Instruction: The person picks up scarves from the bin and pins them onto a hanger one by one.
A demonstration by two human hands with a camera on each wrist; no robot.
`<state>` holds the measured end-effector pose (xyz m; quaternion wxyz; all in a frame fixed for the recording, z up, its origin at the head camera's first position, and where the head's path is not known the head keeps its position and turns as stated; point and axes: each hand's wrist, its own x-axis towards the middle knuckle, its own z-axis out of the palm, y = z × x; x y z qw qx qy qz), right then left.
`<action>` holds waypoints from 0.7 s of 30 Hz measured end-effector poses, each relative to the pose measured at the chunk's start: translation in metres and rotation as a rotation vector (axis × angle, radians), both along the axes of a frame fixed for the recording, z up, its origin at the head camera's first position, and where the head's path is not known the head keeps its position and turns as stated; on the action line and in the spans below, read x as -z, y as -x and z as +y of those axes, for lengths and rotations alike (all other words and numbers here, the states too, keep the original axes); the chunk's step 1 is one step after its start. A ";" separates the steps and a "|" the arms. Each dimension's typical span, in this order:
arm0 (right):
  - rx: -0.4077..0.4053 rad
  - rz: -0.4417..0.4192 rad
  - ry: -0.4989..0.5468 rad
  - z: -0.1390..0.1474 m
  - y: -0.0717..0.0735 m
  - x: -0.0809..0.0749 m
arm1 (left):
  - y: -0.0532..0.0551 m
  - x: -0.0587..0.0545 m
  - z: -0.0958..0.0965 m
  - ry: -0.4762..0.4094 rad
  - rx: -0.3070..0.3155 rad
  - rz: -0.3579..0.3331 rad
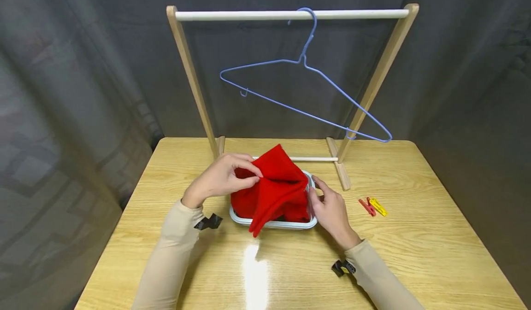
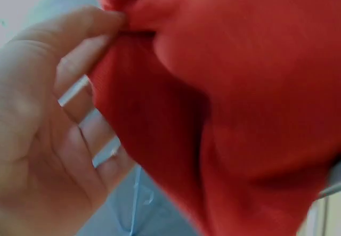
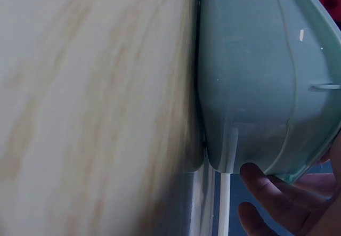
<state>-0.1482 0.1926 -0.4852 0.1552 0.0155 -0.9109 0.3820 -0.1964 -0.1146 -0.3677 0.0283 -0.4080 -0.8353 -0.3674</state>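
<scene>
My left hand [image 1: 226, 178] pinches a fold of red cloth [image 1: 280, 167] between thumb and forefinger, its other fingers loosely spread behind. The cloth is bunched; one corner stands up and another hangs over the near rim of a pale blue plastic basin [image 1: 286, 225]. In the left wrist view the pinched red fabric [image 2: 256, 87] fills most of the picture. My right hand [image 1: 330, 208] holds the basin's right end at the rim. The right wrist view shows the basin's outer wall [image 3: 245, 87] with fingertips [image 3: 256, 175] beside it; the thumb is hidden there.
Behind the basin stands a wooden rack with a white rail [image 1: 249, 16]. A blue hanger [image 1: 304, 61] hangs tilted from it. Red [image 1: 367, 207] and yellow [image 1: 378, 207] clothespins lie right of the basin on the wooden table [image 1: 415, 254]. Dark curtains surround the table.
</scene>
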 end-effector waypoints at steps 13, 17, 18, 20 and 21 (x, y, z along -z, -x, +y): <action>-0.021 -0.005 0.012 -0.001 0.000 0.001 | -0.038 0.023 0.044 0.459 0.045 0.108; -0.023 0.002 0.013 0.000 0.001 0.001 | -0.052 0.020 0.047 0.599 0.031 0.084; -0.021 0.004 0.013 0.000 0.001 0.001 | -0.054 0.021 0.048 0.622 0.028 0.100; -0.020 0.006 0.014 0.001 0.001 0.001 | -0.055 0.026 0.051 0.642 0.019 0.151; -0.020 0.006 0.018 0.001 0.001 0.001 | -0.055 0.029 0.052 0.637 0.016 0.181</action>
